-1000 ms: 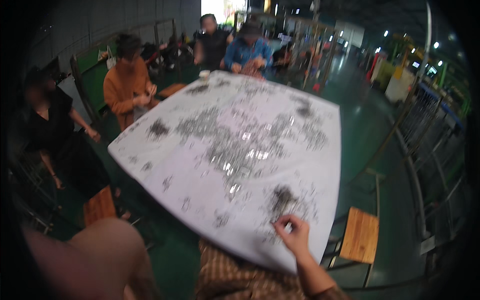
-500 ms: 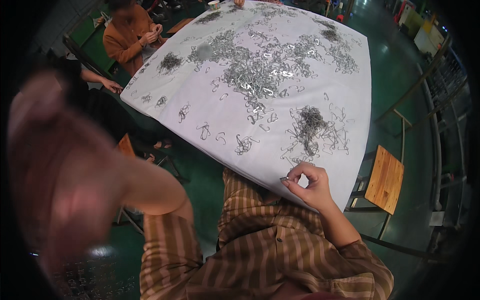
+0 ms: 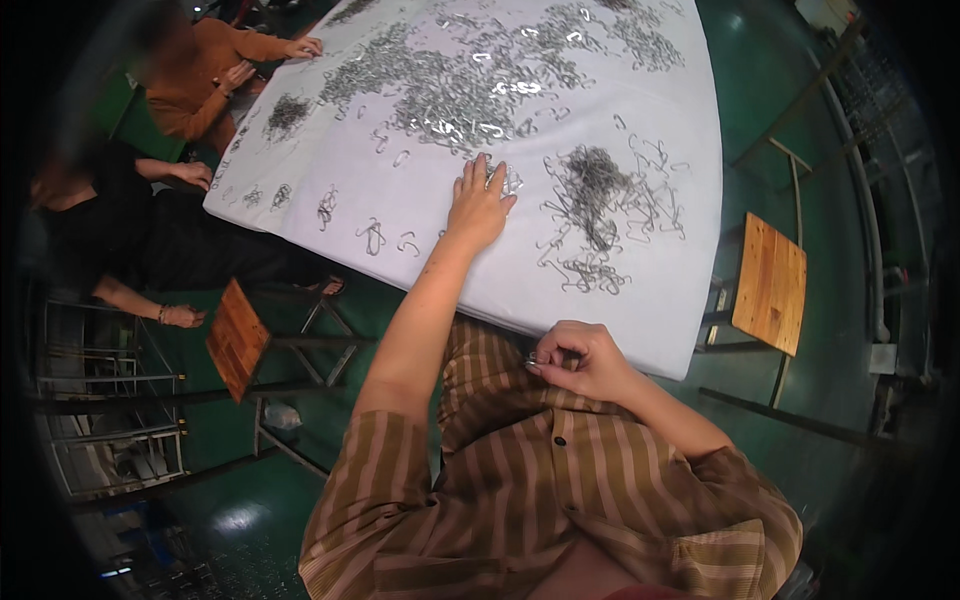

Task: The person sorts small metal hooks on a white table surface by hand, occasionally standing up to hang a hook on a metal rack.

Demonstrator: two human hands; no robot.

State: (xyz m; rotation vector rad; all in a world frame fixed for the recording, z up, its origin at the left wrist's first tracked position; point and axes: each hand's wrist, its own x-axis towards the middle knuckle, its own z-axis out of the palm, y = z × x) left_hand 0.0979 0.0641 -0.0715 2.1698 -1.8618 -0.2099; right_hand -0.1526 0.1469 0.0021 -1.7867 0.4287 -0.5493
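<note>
My left hand [image 3: 478, 208] lies palm down on the white tabletop with its fingers spread. Shiny bent metal clips [image 3: 507, 180] show beside and between its fingertips, at the near edge of a broad heap of similar clips [image 3: 440, 95]. My right hand [image 3: 588, 362] is over my lap by the table's near edge. Its thumb and forefinger pinch a small metal piece [image 3: 532, 363], whose exact shape is too small to make out. Beyond that hand lie a small cluster of wire hooks [image 3: 592, 275] and a dark tangle of thin bent wires [image 3: 597, 185].
Small groups of hooks [image 3: 372, 237] line the table's left edge. Two people sit at the left, one in an orange top [image 3: 200, 75], one in black [image 3: 110, 215]. Wooden stools stand at the left [image 3: 237, 340] and right [image 3: 770, 283]. The cloth-covered table [image 3: 480, 290] has its edge before me.
My left hand, blurred and raised at the left before, has come down onto the tabletop. My right hand has drawn back toward my lap, still pinching. The person in orange now reaches onto the table.
</note>
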